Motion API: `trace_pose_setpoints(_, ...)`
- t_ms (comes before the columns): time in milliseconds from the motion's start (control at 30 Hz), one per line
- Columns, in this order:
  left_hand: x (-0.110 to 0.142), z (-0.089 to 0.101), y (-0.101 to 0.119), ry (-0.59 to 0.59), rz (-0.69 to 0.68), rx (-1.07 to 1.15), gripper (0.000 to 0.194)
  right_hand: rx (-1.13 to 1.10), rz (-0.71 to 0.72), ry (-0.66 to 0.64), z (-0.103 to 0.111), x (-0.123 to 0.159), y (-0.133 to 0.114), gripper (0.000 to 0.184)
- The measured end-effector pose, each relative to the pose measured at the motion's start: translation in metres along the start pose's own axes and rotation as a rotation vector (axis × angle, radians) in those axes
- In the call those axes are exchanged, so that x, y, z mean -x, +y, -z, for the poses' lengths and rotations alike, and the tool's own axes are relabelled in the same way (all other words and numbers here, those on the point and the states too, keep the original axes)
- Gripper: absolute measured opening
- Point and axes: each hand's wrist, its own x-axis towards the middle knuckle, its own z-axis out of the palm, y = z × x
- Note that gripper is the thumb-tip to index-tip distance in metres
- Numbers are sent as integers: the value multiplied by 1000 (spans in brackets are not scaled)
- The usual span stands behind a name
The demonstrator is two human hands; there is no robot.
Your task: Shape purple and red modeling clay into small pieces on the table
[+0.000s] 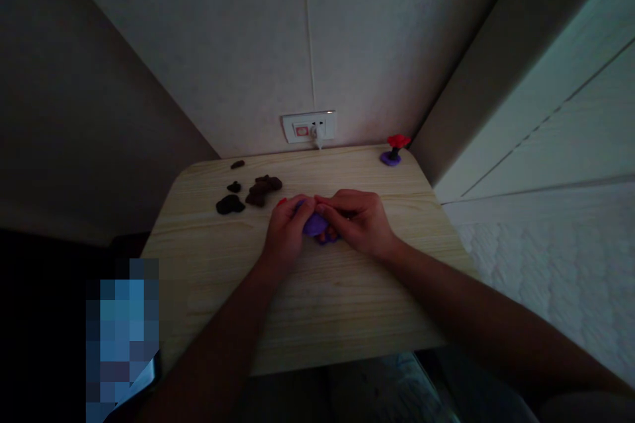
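Over the middle of the table, my left hand (288,228) is closed around a lump of purple modelling clay (314,226). The thumb and fingertips of my right hand (360,219) are pinched together at the lump's upper edge, against my left fingertips. Below the lump, smaller purple clay pieces (327,238) show partly under my right hand. A bit of red clay (282,201) peeks out behind my left hand; most of it is hidden. The picture is dim, so fine detail between the fingertips cannot be made out.
Brown clay (264,190) and black clay (230,204) lie on the wooden table (208,258) at left. A red, black and purple clay flower (395,149) stands at the back right corner. Behind is a wall socket (308,127) with a plug. A blurred-out bright screen (122,324) is at lower left.
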Motion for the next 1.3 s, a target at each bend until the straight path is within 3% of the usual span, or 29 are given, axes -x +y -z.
trace_pose_setpoints(167,-2,2,0,28,14,8,27,-34,3,94,-1,1,7,30)
trace_pose_setpoints(433,-2,8,-2,66,-36,-125,31,94,145,21,3,-1,3,24)
trace_pose_setpoints(900,0,6,7,83,-89,-261,29,134,143,-9,3,0,0,21)
trace_pose_setpoints(1300,-3,-1,0,88,51,88,29,7,20,101,1,2,9,30)
